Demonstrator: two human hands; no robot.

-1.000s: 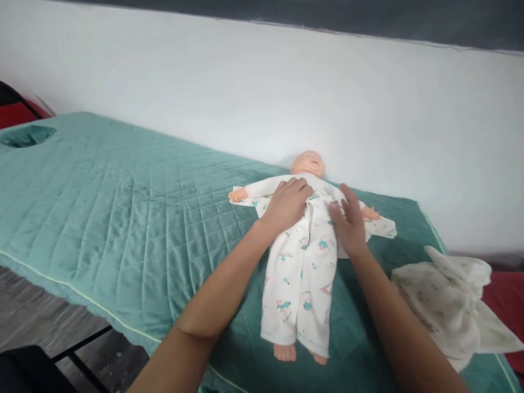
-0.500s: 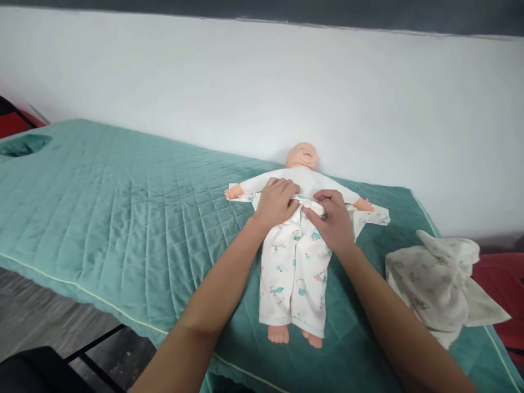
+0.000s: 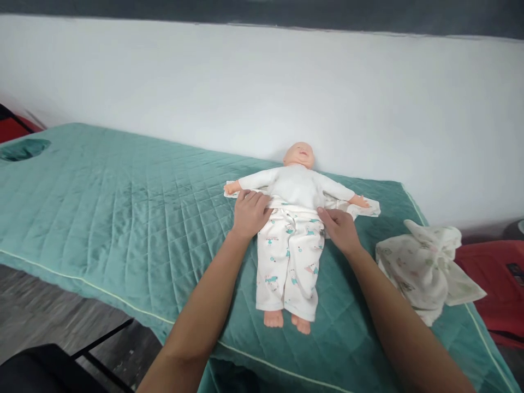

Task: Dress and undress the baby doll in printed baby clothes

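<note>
A baby doll point(image 3: 298, 183) in a white long-sleeved top lies on its back, arms spread and head by the wall. White printed pants point(image 3: 289, 256) cover its legs, with the bare feet showing below the cuffs. My left hand point(image 3: 250, 214) grips the waistband at the doll's hip on the left, its fingers curled over the cloth. At the opposite hip, my right hand point(image 3: 341, 229) pinches the waistband's edge between thumb and fingers. Under the doll's arms lies a printed garment point(image 3: 369, 208), spread out and partly hidden by the body.
A green quilted cover point(image 3: 135, 218) lies over the bed, which has a face hole point(image 3: 27, 149) at its far left. Bunched printed cloth point(image 3: 417, 267) sits near the right edge. Beyond it is a red chair point(image 3: 495, 278). A white wall point(image 3: 196, 82) runs behind.
My hands have moved apart from the middle of the waistband to the doll's two hips. The waistband now lies flatter and wider across the belly. The view has shifted slightly.
</note>
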